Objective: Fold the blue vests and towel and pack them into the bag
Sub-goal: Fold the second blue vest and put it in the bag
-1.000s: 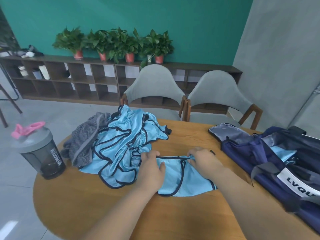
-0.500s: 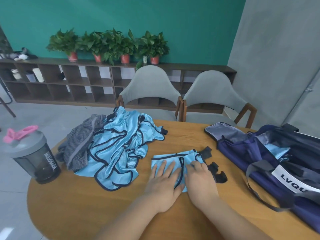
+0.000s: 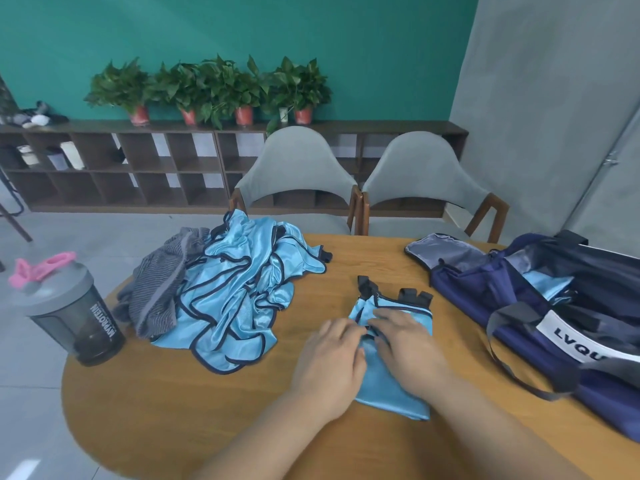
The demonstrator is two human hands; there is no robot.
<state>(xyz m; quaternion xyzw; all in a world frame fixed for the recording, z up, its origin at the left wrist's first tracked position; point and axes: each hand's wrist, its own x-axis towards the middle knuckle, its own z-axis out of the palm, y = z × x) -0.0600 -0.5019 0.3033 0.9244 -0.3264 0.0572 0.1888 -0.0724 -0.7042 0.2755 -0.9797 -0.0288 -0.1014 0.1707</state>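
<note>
Since half a second ago the vest under the hands has been doubled over again, from a wide rectangle into a narrow strip. The left hand (image 3: 330, 358) and right hand (image 3: 407, 344) lie palm-down on it side by side, fingers nearly straight, tips meeting over the dark trim and pressing the crease flat. This folded vest (image 3: 388, 393) sits near the middle of the table (image 3: 194, 410), towards its near edge, black straps poking out at the far end. I judge this vest's fold nearly finished. Next it needs lifting without springing open and carrying to the open bag (image 3: 485, 306) at the right edge. The pile of vests (image 3: 242, 282) and grey towel (image 3: 156, 292) wait at the far left edge.
</note>
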